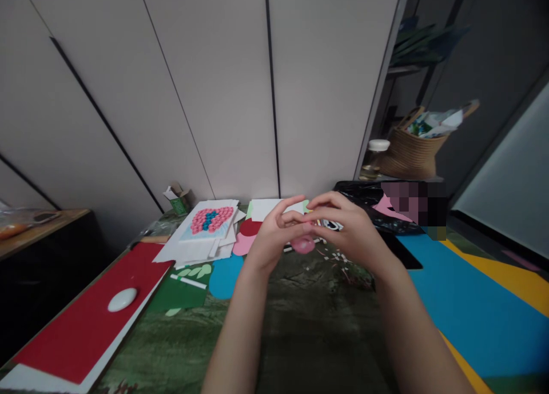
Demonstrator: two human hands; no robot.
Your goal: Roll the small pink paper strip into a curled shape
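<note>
Both hands meet above the middle of the desk (300, 325). The left hand (274, 237) and the right hand (351, 228) have their fingertips pressed together on a small pink piece (303, 245), which hangs just below the fingers, above the green desk cover. The grip of each hand is narrow, pinched on that piece; how much of it is hidden inside the fingers cannot be told.

Just beyond the hands, on the far side, lie a white sheet (268, 208) and a dark red paper shape (250, 227) with a pink one (243, 244) beside it. Left of these a stack of white paper (193, 248) carries a card with a heart of pink and blue dots (211, 218). A small open box (179, 198) stands at the far left by the wall. Nearer, a blue paper round (225, 277) and a green sheet (182, 294) with a white stick (189, 281) lie to the left of the left forearm. Further left a red sheet (86, 325) bears a white oval thing (122, 299).

Small white and pink paper scraps (338, 259) are scattered right under the right hand. To the right lie a blue sheet (463, 302) and an orange sheet (510, 279), with a black bag (364, 194) behind. A woven basket (414, 151) and a jar (373, 156) stand far right.
</note>
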